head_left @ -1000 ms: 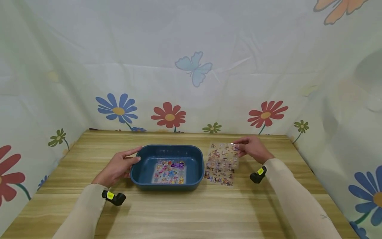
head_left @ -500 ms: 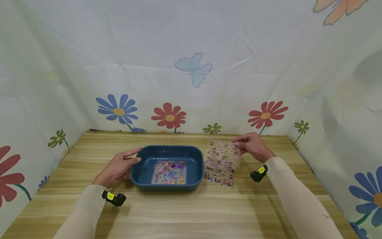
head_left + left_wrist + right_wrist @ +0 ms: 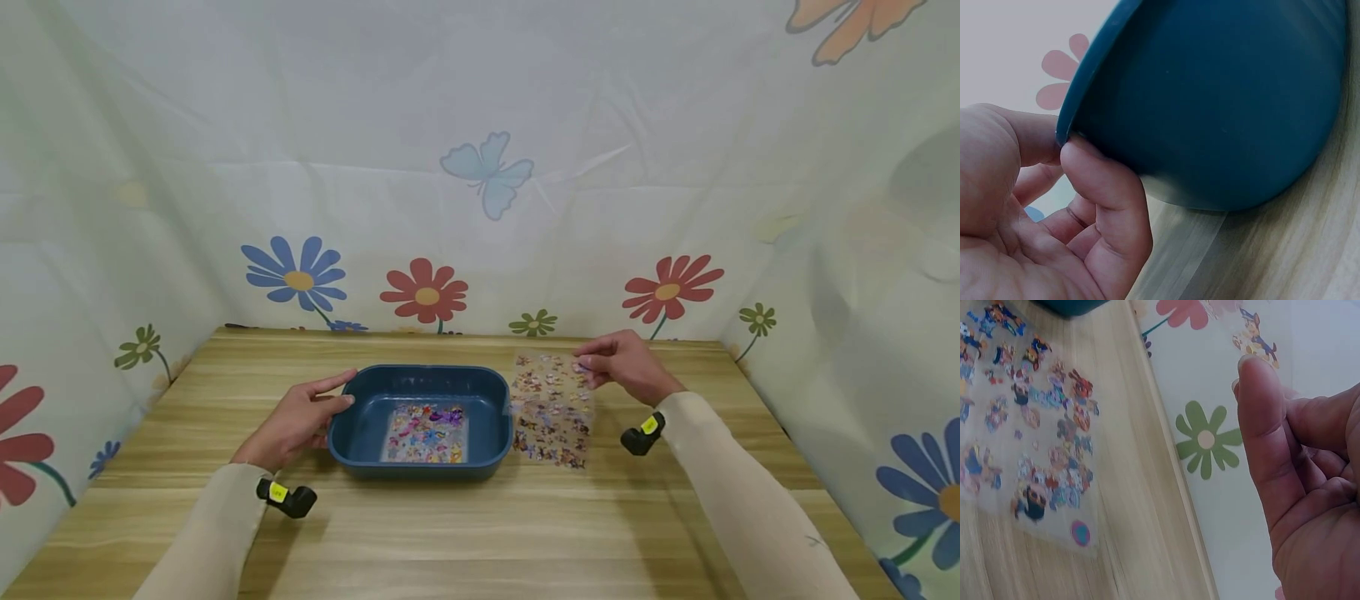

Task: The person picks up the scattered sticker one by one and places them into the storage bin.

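My left hand (image 3: 300, 417) pinches the left rim of a dark blue oblong basin (image 3: 341, 450) on the table. In the left wrist view, thumb and bent fingers (image 3: 1110, 175) sit on either side of the basin's rim (image 3: 1085, 81). A sheet of colourful cartoon stickers (image 3: 427, 433) lies flat in the basin. Right of it, my right hand (image 3: 626, 367) pinches the upper right corner of a clear sticker sheet (image 3: 551, 375). This sheet overlaps another clear sticker sheet (image 3: 551, 442) lying on the table. In the right wrist view, a cartoon dog sticker (image 3: 1257, 340) shows beyond my thumb (image 3: 1260, 400).
The wood-grain table (image 3: 420, 533) is enclosed on three sides by pale fabric (image 3: 337, 108) printed with flowers and a butterfly. Its back edge runs close behind the basin and sheets. A small black camera with a yellow label sits on each wrist.
My right hand has risen slightly and then shifted left, bringing the held sticker sheet closer to the basin. The left hand and the basin have stayed in place.
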A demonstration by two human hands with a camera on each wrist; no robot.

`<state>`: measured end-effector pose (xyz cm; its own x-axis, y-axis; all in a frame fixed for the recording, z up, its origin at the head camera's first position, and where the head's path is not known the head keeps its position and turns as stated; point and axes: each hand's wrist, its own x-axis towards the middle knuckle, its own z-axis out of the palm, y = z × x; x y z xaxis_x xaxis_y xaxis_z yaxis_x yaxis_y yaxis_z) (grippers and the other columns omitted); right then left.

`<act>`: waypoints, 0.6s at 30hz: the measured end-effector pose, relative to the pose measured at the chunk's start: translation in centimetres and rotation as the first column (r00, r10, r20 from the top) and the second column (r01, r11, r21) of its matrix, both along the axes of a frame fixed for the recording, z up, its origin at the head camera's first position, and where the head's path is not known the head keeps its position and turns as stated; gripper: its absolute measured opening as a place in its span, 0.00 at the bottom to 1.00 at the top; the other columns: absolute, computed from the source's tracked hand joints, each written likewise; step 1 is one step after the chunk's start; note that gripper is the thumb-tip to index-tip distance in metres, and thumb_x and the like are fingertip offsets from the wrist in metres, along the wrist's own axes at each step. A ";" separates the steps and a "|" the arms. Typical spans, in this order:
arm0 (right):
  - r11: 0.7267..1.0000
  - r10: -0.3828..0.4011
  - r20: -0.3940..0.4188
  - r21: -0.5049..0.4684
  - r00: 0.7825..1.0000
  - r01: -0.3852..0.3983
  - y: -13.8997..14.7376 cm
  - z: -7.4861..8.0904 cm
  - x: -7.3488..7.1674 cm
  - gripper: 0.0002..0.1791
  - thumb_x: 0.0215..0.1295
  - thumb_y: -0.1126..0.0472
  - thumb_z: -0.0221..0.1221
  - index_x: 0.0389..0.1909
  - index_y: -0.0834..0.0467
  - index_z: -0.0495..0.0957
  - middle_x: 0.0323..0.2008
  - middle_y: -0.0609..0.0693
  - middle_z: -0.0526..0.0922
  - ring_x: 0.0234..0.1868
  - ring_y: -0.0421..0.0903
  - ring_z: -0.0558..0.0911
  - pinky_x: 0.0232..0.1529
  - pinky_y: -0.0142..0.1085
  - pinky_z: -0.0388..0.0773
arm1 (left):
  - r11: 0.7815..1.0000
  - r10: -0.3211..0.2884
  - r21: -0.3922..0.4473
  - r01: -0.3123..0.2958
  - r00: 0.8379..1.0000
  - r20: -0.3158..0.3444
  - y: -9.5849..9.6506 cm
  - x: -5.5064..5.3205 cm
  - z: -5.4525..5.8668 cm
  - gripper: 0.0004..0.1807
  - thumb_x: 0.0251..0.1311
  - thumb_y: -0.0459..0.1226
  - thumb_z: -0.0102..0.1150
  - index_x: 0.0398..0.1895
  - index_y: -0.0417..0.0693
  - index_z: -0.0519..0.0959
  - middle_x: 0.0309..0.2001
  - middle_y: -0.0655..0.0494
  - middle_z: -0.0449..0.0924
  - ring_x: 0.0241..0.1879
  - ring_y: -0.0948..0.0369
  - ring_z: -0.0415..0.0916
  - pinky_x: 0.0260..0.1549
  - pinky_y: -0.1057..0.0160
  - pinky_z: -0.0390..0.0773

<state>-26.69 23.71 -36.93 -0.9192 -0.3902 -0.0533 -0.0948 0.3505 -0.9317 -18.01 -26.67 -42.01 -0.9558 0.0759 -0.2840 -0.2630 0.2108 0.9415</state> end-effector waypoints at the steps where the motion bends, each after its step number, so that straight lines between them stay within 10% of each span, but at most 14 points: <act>1: 1.000 0.005 0.001 -0.001 1.000 -0.005 -0.2 0.0 0.0 0.19 0.77 0.68 0.56 0.62 0.75 0.77 0.47 0.64 0.88 0.29 0.39 0.86 0.40 0.37 0.88 | 1.000 0.001 -0.001 -0.001 1.000 0.002 0.0 0.0 0.0 0.33 0.78 0.42 0.54 0.83 0.60 0.59 0.72 0.32 0.68 0.38 0.56 0.84 0.40 0.51 0.89; 18: 0.996 0.080 0.017 -0.034 0.997 -0.080 -4.4 -0.1 0.0 0.18 0.76 0.70 0.56 0.61 0.74 0.78 0.46 0.63 0.87 0.30 0.42 0.86 0.40 0.38 0.89 | 1.000 -0.003 -0.015 0.003 1.000 0.005 -0.2 -0.3 -0.3 0.33 0.78 0.43 0.55 0.82 0.62 0.59 0.70 0.32 0.69 0.36 0.55 0.83 0.39 0.51 0.89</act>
